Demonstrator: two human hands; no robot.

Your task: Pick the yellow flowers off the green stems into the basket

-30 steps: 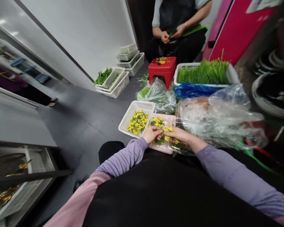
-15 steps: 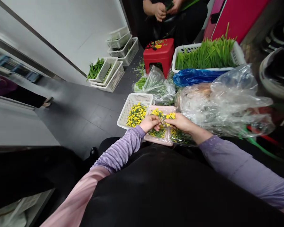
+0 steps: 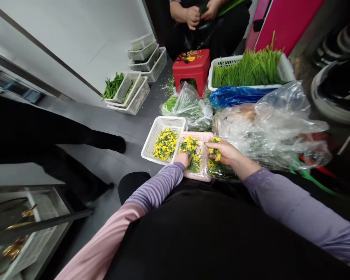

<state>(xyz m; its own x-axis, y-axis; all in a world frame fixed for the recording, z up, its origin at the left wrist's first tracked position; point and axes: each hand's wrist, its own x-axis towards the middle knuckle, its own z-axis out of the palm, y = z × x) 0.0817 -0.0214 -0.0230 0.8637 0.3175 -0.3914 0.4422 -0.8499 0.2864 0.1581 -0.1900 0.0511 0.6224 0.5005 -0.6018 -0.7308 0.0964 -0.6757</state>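
My right hand [image 3: 228,152] holds a small bunch of yellow flowers with green stems [image 3: 214,150] above the right side of the pink tray [image 3: 207,171]. Over the tray's left edge my left hand [image 3: 183,158] is closed, its fingers curled down; what they hold, if anything, is hidden. Yellow flowers with green stems [image 3: 190,146] lie in the tray beside it. A white perforated basket [image 3: 147,149] with loose yellow flowers [image 3: 165,144] stands left of the tray. At the tray's right, a clear plastic container [image 3: 221,173] holds more yellow flowers and greens.
Clear plastic bags [image 3: 280,132] and a blue bag [image 3: 239,95] lie at right, before a basket of green stalks [image 3: 251,70]. Beyond is a red stool [image 3: 192,68] and a seated co-worker's hands [image 3: 201,15]. Stacked baskets [image 3: 134,93] line the wall. A passer-by's dark leg [image 3: 99,140] is at left.
My left hand has parted from my right and dropped to the pink tray's left edge. My right hand keeps its flowers, now slightly lower. A person in dark trousers has stepped in at left.
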